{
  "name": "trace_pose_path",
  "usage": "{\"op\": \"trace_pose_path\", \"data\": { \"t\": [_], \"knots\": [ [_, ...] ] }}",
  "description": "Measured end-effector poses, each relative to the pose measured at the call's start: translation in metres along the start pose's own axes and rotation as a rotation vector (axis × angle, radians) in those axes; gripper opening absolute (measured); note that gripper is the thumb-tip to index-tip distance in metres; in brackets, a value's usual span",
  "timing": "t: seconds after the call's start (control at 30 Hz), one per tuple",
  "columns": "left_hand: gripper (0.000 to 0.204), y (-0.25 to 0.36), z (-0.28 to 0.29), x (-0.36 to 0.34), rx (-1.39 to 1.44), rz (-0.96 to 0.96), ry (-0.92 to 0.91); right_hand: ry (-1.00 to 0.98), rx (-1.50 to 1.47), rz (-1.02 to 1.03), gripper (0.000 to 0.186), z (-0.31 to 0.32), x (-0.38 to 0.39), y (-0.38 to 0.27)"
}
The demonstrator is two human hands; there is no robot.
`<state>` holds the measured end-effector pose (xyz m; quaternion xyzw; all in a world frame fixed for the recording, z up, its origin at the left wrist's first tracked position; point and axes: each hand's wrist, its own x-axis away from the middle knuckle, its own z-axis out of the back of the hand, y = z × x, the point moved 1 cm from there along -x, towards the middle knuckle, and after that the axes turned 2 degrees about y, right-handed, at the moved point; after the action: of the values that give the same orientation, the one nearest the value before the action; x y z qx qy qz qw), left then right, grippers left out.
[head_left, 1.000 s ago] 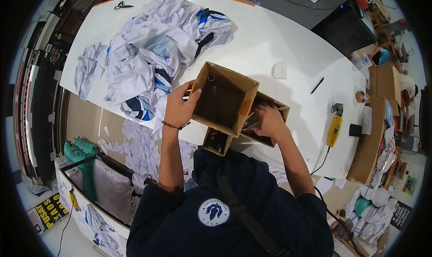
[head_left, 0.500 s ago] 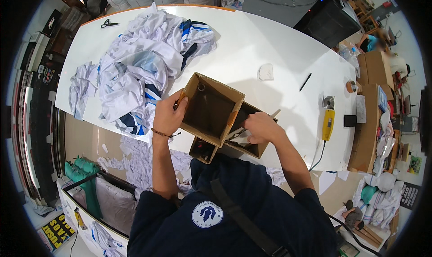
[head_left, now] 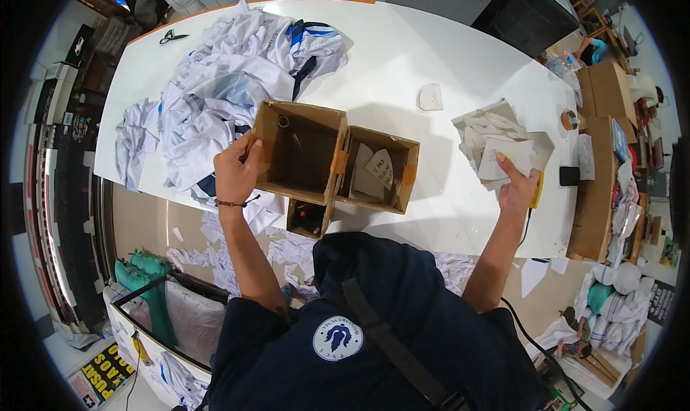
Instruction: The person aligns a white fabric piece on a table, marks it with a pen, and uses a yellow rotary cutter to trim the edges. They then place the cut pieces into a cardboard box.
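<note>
Left hand (head_left: pixel 238 168) pinching the cardboard box (head_left: pixel 295 190) at 9 o'clock, right hand (head_left: pixel 517 188) pinching paper pieces (head_left: pixel 497 134) around 3.

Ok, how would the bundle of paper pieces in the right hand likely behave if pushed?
The bundle of paper pieces would probably slide apart, being unevenly fanned. It looks light, given thin sheets, and fairly stiff, since they jut past the right hand without sagging.

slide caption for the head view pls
Left hand grips an open brown cardboard box near heaped white-and-blue fabric; right hand holds flat off-white paper pieces.
</note>
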<state>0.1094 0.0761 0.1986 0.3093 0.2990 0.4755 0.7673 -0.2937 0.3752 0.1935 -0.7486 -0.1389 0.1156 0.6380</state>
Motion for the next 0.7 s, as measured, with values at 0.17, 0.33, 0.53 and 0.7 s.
{"op": "trace_pose_path", "data": {
  "t": [0.17,0.33,0.53,0.7],
  "knots": [
    [0.023,0.022,0.011,-0.001,-0.08,-0.175,0.207,0.098,0.034,-0.394,0.07,0.041,0.005,0.088],
    [0.02,0.104,-0.002,0.028,0.332,-0.093,0.106,0.028,0.318,-0.208,0.08,0.056,0.027,0.142],
    [0.024,0.121,-0.047,0.04,0.13,-0.346,-0.069,0.145,0.907,0.247,0.048,0.013,0.039,0.088],
    [0.024,0.102,-0.055,0.032,-0.071,-0.328,0.04,-0.636,0.556,0.316,0.022,-0.087,0.058,0.022]
  ]
}}
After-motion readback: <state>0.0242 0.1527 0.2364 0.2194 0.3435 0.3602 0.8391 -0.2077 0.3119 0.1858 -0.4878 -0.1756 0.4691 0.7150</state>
